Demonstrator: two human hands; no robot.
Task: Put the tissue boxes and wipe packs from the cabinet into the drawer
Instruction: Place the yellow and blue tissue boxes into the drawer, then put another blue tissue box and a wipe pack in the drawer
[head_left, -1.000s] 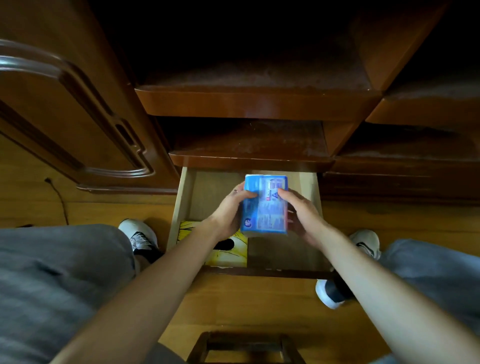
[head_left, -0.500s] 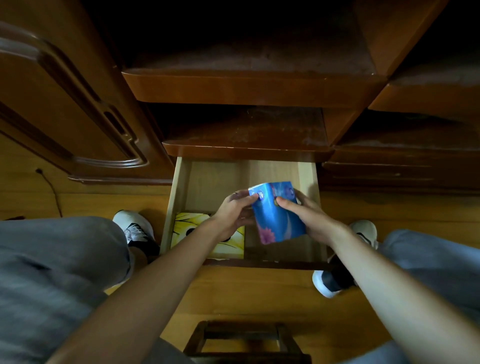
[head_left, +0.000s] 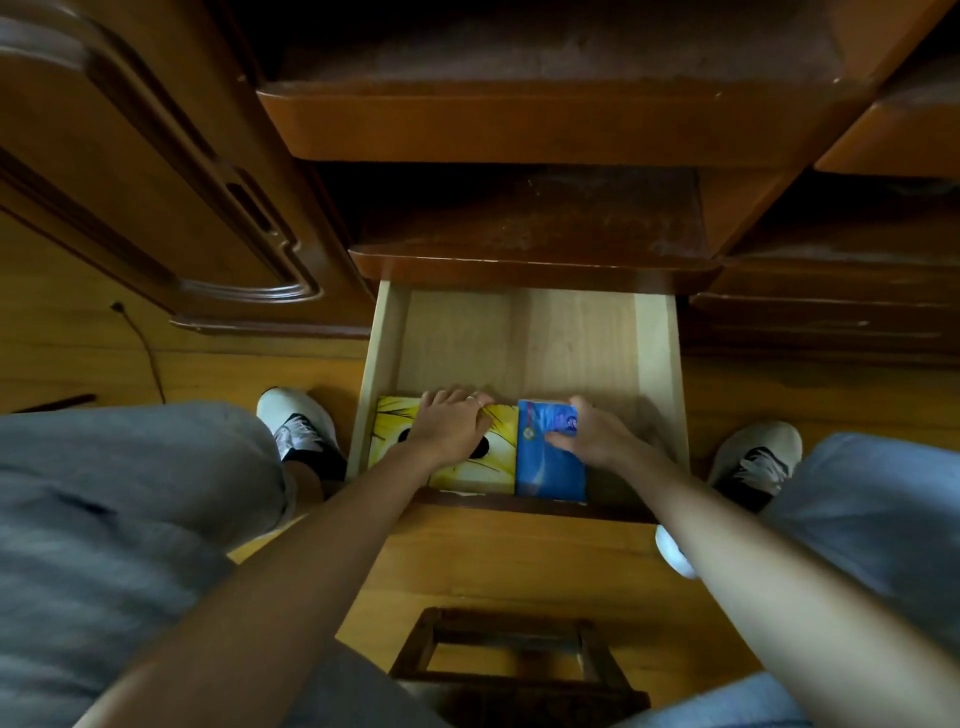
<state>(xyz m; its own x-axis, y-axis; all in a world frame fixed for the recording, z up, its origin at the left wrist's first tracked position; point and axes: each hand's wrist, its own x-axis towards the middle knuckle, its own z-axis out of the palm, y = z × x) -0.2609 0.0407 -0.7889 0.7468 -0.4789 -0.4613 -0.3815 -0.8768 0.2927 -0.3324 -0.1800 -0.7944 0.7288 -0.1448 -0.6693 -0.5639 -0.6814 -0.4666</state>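
Fingers of right hand grasp blue pack lying lengthwise front-to-back; left hand flat, fingers released.

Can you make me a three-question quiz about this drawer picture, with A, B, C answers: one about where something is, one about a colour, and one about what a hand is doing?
1. Where does the blue pack lie?
A. On the shelf
B. In the drawer, right of the yellow box
C. On the floor

2. What colour is the box under the left hand?
A. Yellow
B. Green
C. Red

3. What is the right hand doing?
A. Hanging free
B. Pulling the drawer
C. Holding the blue pack

Answers:
1 B, it lies at the drawer's front, beside the yellow box.
2 A, yellow shows round the hand.
3 C, its thumb and fingers curl round the pack.
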